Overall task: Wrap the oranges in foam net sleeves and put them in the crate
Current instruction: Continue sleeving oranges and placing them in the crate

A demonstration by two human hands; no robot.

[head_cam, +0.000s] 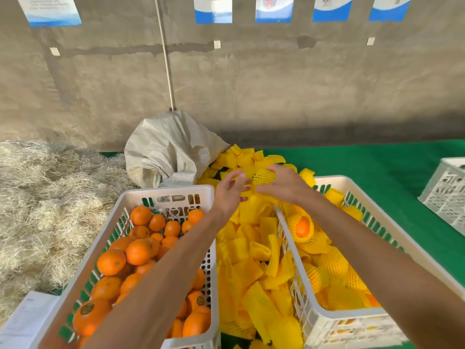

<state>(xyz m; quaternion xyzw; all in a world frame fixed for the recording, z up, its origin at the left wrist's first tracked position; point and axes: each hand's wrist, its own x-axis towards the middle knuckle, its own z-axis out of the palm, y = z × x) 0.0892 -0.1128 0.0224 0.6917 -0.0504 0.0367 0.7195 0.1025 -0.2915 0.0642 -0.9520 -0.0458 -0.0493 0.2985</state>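
Progress: partway; right crate holds several oranges already in yellow foam net sleeves, one wrapped orange showing its bare end near the crate's left wall; left crate is well stocked with bare oranges, so most of the work looks left to do.

Loose sleeves lie in a heap on the green bench between the two crates, spilling back toward a grey sack.

Right hand: grip closed on a single sleeve, lifted above the far end of the heap. Left hand: grip released, fingers relaxed and reaching toward that sleeve, just beside it; holds no orange.

Judgement: sleeve is being picked or opened; no fruit chosen yet for this round.

Unclear: how deep the wrapped layer goes; whether the left fingertips touch the sleeve; sack contents; a third crate is cut off at the right edge; papers at lower left unreadable.
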